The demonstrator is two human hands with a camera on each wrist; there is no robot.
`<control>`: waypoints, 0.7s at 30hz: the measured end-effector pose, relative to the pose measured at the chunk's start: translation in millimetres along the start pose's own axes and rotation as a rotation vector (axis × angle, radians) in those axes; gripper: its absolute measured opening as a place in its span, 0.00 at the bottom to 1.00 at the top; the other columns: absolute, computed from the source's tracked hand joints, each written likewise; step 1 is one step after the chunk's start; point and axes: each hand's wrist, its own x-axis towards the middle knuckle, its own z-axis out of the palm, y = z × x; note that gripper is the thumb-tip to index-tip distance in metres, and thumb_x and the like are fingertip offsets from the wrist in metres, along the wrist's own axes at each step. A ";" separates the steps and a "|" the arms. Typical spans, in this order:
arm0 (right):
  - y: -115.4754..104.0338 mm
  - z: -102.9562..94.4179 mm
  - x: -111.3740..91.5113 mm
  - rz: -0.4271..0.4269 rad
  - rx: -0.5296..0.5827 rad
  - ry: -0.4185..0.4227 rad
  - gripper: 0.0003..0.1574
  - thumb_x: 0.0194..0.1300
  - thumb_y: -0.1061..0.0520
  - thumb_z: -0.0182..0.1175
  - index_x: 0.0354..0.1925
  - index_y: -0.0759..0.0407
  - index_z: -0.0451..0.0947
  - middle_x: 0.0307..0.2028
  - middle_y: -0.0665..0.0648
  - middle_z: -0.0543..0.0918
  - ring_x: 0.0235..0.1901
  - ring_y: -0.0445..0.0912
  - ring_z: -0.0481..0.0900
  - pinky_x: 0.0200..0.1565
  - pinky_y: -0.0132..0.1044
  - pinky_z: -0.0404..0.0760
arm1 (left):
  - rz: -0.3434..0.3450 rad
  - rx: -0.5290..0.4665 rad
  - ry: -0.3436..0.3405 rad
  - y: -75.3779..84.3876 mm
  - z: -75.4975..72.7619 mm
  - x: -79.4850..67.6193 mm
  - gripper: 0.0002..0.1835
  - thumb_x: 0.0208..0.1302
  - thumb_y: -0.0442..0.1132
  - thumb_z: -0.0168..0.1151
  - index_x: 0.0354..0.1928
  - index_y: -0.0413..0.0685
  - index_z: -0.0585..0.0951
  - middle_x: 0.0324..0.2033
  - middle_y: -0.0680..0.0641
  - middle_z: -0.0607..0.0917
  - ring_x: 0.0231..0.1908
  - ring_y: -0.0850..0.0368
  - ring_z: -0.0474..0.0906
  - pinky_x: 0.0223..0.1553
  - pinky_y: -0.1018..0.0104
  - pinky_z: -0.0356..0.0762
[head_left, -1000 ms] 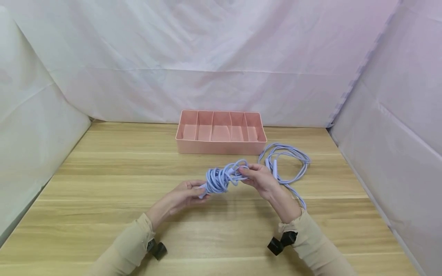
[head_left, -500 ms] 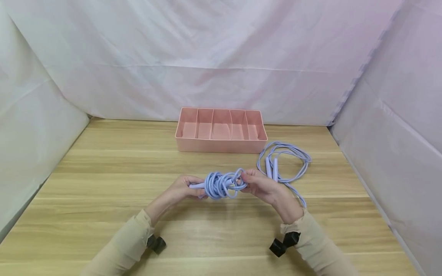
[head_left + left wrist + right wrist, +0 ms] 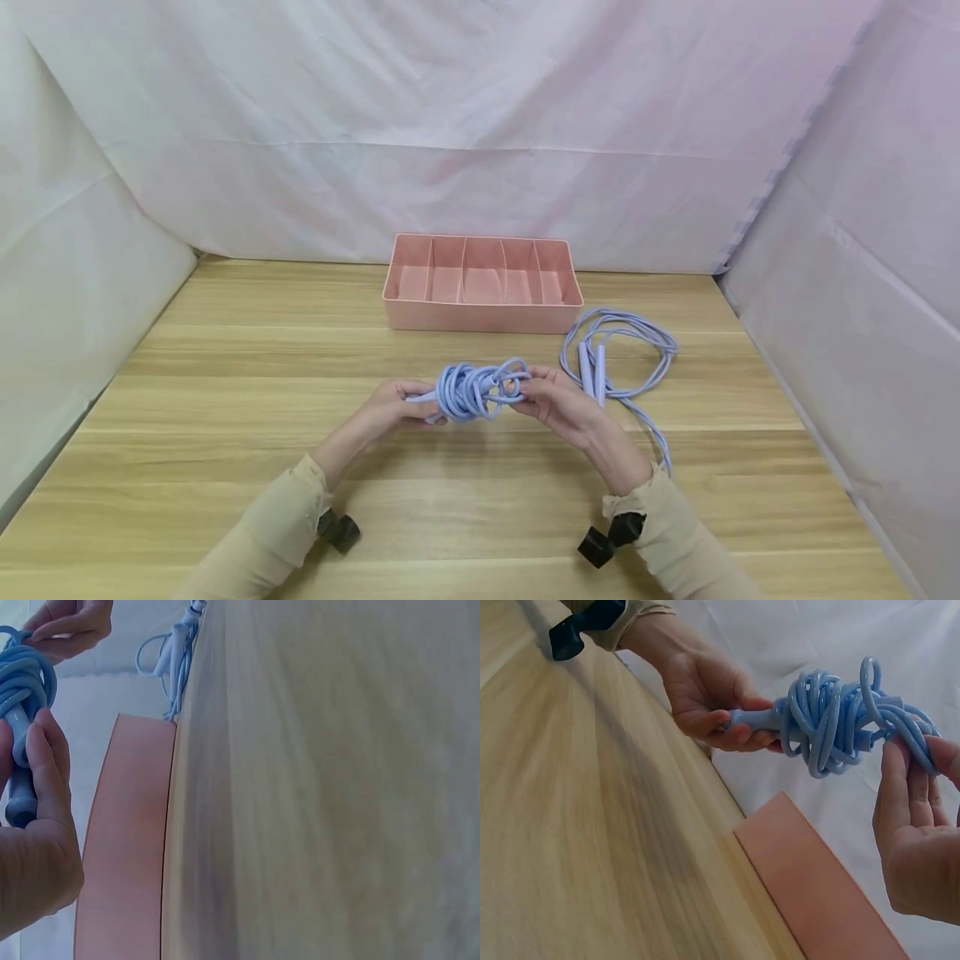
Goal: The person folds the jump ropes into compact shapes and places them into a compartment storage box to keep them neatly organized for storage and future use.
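A light blue jump rope (image 3: 467,392), wound in a thick bundle round its two handles, is held between both hands above the table. My left hand (image 3: 397,403) grips the handle ends at the bundle's left side; in the right wrist view a handle (image 3: 754,720) runs into that fist. My right hand (image 3: 561,403) pinches the loose rope loops at the right end with thumb and fingers. In the left wrist view the wound cord (image 3: 26,679) sits just beyond the left fingertips.
A pink organizer box (image 3: 483,317) with several compartments stands at the table's back, against the white cloth. A second light blue jump rope (image 3: 660,350) lies loosely coiled to its right, handles side by side. Black wrist mounts (image 3: 611,539) hang below the sleeves.
The wound jump rope dips lower and comes a little left with both hands, and its tilt levels out. Both hands keep hold of it. The box and the second rope stay put.
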 end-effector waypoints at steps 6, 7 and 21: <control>-2.0 7.2 0.5 -0.042 -0.102 0.112 0.21 0.61 0.72 0.45 0.30 0.53 0.80 0.29 0.48 0.85 0.32 0.38 0.82 0.42 0.32 0.81 | -0.079 -0.056 -0.016 -0.5 3.0 -4.6 0.10 0.55 0.33 0.63 0.40 0.46 0.82 0.27 0.52 0.86 0.29 0.61 0.83 0.31 0.74 0.80; -2.8 8.4 0.8 -0.056 -0.122 0.137 0.20 0.60 0.72 0.47 0.30 0.53 0.80 0.29 0.48 0.85 0.32 0.38 0.82 0.42 0.32 0.81 | -0.084 -0.060 -0.017 -0.2 3.6 -5.3 0.10 0.55 0.33 0.63 0.40 0.45 0.82 0.26 0.52 0.86 0.29 0.61 0.83 0.31 0.74 0.80; 1.3 19.4 10.0 -0.397 -0.532 0.478 0.25 0.49 0.76 0.58 0.47 0.71 0.63 0.40 0.53 0.71 0.29 0.36 0.77 0.33 0.28 0.81 | -0.089 -0.134 0.066 -0.1 13.5 -11.2 0.16 0.58 0.30 0.59 0.50 0.40 0.77 0.27 0.52 0.86 0.30 0.61 0.83 0.34 0.72 0.81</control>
